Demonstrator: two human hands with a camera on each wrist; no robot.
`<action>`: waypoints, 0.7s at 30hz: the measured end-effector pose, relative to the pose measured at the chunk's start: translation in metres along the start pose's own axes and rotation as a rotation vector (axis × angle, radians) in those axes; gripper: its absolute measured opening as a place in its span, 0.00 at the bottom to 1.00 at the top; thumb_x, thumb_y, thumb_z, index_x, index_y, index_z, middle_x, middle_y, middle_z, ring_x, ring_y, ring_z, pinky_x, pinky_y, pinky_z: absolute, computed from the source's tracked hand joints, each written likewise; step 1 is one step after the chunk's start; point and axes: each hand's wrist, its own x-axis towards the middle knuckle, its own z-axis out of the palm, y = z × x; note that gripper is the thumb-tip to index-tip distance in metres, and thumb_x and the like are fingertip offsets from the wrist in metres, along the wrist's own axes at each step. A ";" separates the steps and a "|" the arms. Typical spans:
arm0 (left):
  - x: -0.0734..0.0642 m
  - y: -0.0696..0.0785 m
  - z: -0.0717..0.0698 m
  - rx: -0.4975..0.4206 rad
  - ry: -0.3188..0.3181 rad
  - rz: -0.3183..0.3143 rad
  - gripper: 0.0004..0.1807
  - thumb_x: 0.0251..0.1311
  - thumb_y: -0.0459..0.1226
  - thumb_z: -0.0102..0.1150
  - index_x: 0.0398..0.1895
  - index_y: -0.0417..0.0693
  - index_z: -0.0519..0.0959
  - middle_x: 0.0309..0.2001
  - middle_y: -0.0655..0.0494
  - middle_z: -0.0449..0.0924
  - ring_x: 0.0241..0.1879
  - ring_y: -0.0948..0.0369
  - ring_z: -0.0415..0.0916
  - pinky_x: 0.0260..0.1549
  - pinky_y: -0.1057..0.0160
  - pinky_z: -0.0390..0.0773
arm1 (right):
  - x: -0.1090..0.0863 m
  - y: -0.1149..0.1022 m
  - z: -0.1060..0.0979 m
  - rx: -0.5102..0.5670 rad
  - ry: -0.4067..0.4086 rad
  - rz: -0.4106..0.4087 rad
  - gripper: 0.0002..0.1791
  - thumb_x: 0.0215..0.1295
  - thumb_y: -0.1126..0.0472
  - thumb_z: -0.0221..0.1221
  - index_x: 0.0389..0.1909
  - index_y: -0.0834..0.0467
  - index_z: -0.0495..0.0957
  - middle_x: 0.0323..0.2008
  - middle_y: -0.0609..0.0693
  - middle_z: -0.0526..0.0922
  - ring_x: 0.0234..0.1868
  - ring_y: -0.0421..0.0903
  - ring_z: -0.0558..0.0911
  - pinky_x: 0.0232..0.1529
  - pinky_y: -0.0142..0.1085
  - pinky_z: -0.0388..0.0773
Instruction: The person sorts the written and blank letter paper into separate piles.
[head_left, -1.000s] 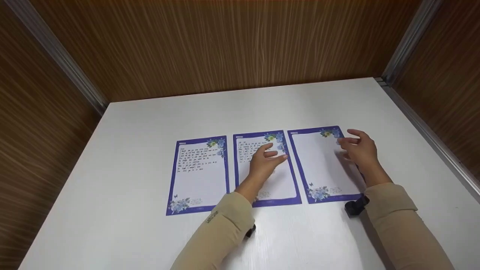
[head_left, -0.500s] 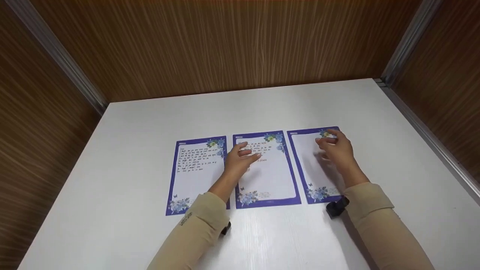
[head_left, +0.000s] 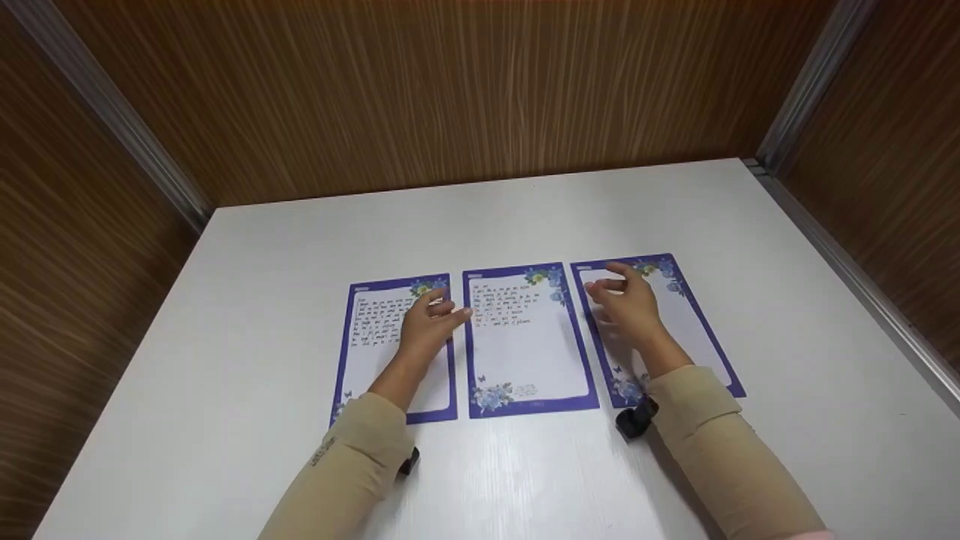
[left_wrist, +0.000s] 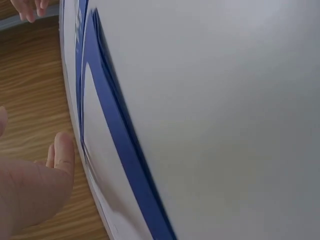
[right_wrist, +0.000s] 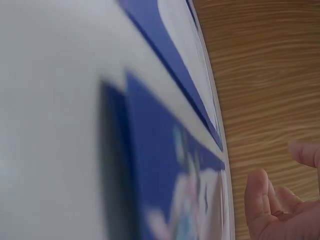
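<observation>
- Left sheet (head_left: 379, 371), middle sheet (head_left: 525, 352) and right sheet (head_left: 686, 322) lie flat in a row on the white tabletop (head_left: 187, 337), about midway between its left and right edges and well apart from its far edge. Narrow strips of white show between neighbours.
- Each has a violet-blue border around a white panel, with a small pale label at the far left corner.
- Blue and yellow flowers with green leaves fill the far right corners; paler blue blooms sit at the near left ones, with a small butterfly just above them.
- Dark handwriting runs in short lines across the far half of the left and middle ones, too small to read. White paper shows on the right one around the arm, with a soft shadow over it.
- Left hand (head_left: 429, 330) is raised over the left sheet's right side, thumb pointing toward the middle sheet; it holds nothing, fingers loosely bent and the thumb standing apart.
- Right hand (head_left: 628, 306) is raised over the right sheet's left side, likewise holding nothing, a gap between its bent fingers.
- Tan sleeves (head_left: 709, 431) cover both forearms, which come from the tabletop's near side.
</observation>
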 end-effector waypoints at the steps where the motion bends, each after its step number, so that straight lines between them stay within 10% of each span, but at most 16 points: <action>1: 0.001 -0.001 -0.003 -0.002 0.007 -0.001 0.37 0.56 0.40 0.68 0.68 0.46 0.64 0.57 0.46 0.74 0.56 0.51 0.73 0.51 0.58 0.76 | 0.000 -0.001 0.003 -0.002 -0.003 -0.002 0.37 0.66 0.53 0.59 0.71 0.58 0.55 0.58 0.60 0.71 0.46 0.61 0.80 0.44 0.45 0.80; 21: 0.001 -0.013 -0.069 0.000 0.108 -0.018 0.38 0.58 0.39 0.66 0.70 0.46 0.60 0.61 0.44 0.69 0.58 0.51 0.70 0.53 0.56 0.74 | -0.007 -0.021 0.072 -0.012 -0.056 -0.002 0.33 0.64 0.58 0.62 0.68 0.56 0.61 0.53 0.57 0.75 0.47 0.53 0.80 0.42 0.40 0.82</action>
